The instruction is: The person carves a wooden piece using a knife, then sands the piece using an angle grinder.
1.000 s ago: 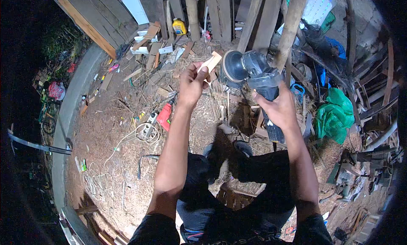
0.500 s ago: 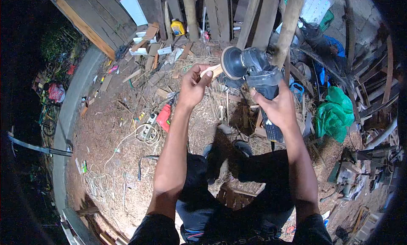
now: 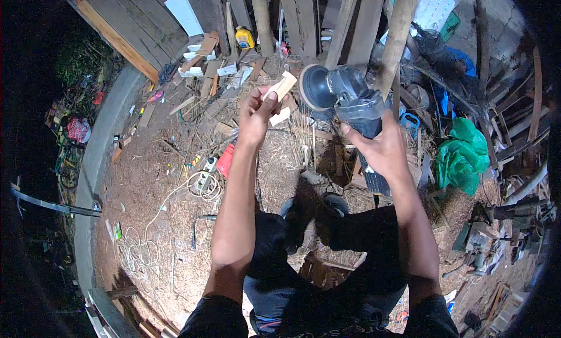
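A small pale wooden piece (image 3: 282, 86), notched at its upper end, is pinched between the thumb and fingers of my left hand (image 3: 258, 113). My right hand (image 3: 378, 148) is wrapped round the body of a dark angle grinder (image 3: 353, 98), whose handle points down toward my knees. The grinder's round sanding disc (image 3: 316, 88) faces left, toward the wooden piece. A narrow gap separates the wood from the disc. Whether the disc is spinning cannot be made out.
A red power tool (image 3: 225, 160) lies on the ground beside a white power strip (image 3: 205, 173) with a coiled cord. At right is a green plastic bag (image 3: 463, 157). A yellow bottle (image 3: 245, 38), wood scraps and upright planks stand ahead.
The wooden piece was against or very near the disc half a second ago; my left hand has drawn it back left and tilted it up. The grinder has shifted slightly left.
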The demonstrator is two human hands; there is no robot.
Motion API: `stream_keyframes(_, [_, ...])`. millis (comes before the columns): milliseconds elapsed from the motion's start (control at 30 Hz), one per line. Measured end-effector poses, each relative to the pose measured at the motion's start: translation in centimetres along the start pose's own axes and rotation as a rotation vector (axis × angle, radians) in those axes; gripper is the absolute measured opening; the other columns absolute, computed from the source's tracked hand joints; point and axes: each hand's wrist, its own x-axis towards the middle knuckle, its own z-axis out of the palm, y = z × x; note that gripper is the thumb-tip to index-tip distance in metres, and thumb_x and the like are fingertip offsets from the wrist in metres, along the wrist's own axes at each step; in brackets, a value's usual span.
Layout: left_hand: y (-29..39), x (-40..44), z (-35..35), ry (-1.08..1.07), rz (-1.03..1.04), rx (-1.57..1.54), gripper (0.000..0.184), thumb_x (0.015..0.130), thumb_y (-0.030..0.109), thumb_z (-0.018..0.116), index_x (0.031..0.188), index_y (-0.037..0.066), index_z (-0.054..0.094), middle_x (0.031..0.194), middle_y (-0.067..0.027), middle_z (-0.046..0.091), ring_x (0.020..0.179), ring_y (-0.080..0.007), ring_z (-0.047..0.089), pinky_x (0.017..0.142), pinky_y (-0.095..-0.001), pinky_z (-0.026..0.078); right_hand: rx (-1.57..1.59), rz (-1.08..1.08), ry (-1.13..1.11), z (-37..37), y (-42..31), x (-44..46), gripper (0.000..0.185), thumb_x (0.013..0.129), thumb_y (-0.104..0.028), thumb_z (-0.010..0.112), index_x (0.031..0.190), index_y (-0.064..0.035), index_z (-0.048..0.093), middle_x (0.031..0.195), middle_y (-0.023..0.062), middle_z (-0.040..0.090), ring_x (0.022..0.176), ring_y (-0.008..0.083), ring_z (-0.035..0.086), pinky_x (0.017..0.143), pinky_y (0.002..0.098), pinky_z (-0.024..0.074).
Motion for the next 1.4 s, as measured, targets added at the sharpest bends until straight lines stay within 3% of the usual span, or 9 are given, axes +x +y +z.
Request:
stream_keyframes(133, [-0.2,0.2,-0.3,-0.022,0.022,-0.025,0.022,0.096,0.015,0.059,0.11,-0.002,0.057,0.083,-0.0035,0.065,0.069,-0.0092,0.053,0.066,-0.0244,0.043,0.079,-0.006,-0.046,0.1,-0.1,0.0,0.052,0.077,-0.017,0.079,0.121,0.0007,0.057,0.106,0.0132,0.069,0.096,0.0179,0.066,0.09,0.0331,0.0493])
stream_keyframes(333, [0.1,0.0,-1.1,-0.108,0.04,0.183,0.022,0.095,0.015,0.06,0.11,0.0,0.057,0.077,-0.001,0.061,0.068,-0.0093,0.053,0.068,-0.0245,0.042,0.076,-0.009,-0.067,0.0,-0.4,0.0,0.053,0.077,-0.013,0.079,0.123,0.0011,0.056,0.106,0.0118,0.069,0.096,0.0173,0.065,0.089,0.0324,0.0493])
stream_keyframes(433, [-0.2,0.2,-1.9,-0.188,0.012,0.11,0.022,0.095,0.016,0.06,0.11,0.0,0.057,0.08,-0.0025,0.061,0.071,-0.01,0.054,0.069,-0.0253,0.042,0.128,0.011,-0.063,0.2,0.0,0.0,0.052,0.078,-0.013,0.079,0.122,0.0013,0.056,0.105,0.011,0.069,0.095,0.0161,0.065,0.089,0.0314,0.0492])
stream_keyframes(633, [0.2,0.2,-1.9,-0.137,0.012,-0.125,0.02,0.095,0.015,0.059,0.109,0.001,0.057,0.083,-0.0048,0.06,0.073,-0.0121,0.053,0.069,-0.0255,0.041,0.202,-0.018,-0.049,0.4,0.6,0.0,0.049,0.078,-0.012,0.079,0.12,0.0003,0.057,0.106,0.01,0.069,0.094,0.0153,0.064,0.089,0.0317,0.0494])
stream_keyframes(733, [0.1,0.4,-2.0,-0.119,0.011,-0.111,0.026,0.095,0.019,0.058,0.111,-0.001,0.057,0.094,-0.0077,0.064,0.075,-0.0122,0.053,0.069,-0.0264,0.041,0.188,-0.028,-0.059,0.4,0.9,-0.1,0.049,0.078,-0.01,0.079,0.12,0.0002,0.057,0.107,0.0104,0.068,0.095,0.0161,0.064,0.089,0.0319,0.0494])
stream_keyframes(933, [-0.1,0.6,-2.4,-0.114,-0.006,-0.076,0.027,0.094,0.019,0.059,0.112,-0.001,0.056,0.097,-0.0098,0.064,0.077,-0.0125,0.054,0.07,-0.0265,0.042,0.101,0.001,-0.086,0.4,0.7,-0.1,0.05,0.078,-0.008,0.077,0.122,0.0009,0.056,0.108,0.0116,0.068,0.097,0.0165,0.064,0.09,0.0325,0.0495])
stream_keyframes(1033, [0.3,0.3,-1.8,-0.083,0.022,-0.107,0.018,0.094,0.013,0.06,0.107,0.001,0.058,0.08,-0.004,0.06,0.07,-0.0118,0.053,0.068,-0.0251,0.041,0.077,-0.013,-0.082,0.3,0.2,-0.2,0.05,0.078,-0.009,0.078,0.122,0.0012,0.056,0.108,0.012,0.068,0.098,0.0166,0.065,0.09,0.0328,0.0497])
stream_keyframes(1233, [0.9,-0.4,-1.8,-0.152,0.048,0.212,0.016,0.093,0.012,0.062,0.103,0.0,0.061,0.078,-0.0026,0.061,0.071,-0.0102,0.055,0.067,-0.0256,0.042,0.148,-0.019,-0.099,0.4,0.3,-0.1,0.052,0.078,-0.011,0.078,0.123,0.0013,0.055,0.108,0.0116,0.068,0.097,0.0166,0.064,0.089,0.0316,0.0499])
stream_keyframes(1400, [0.8,-0.3,-2.1,-0.192,-0.032,-0.032,0.02,0.091,0.015,0.061,0.104,0.0,0.059,0.081,-0.004,0.061,0.068,-0.0116,0.052,0.065,-0.0259,0.039,0.242,0.014,-0.062,0.2,0.1,0.0,0.053,0.076,-0.013,0.08,0.119,0.0043,0.055,0.105,0.0145,0.069,0.097,0.0174,0.067,0.087,0.0322,0.0516])
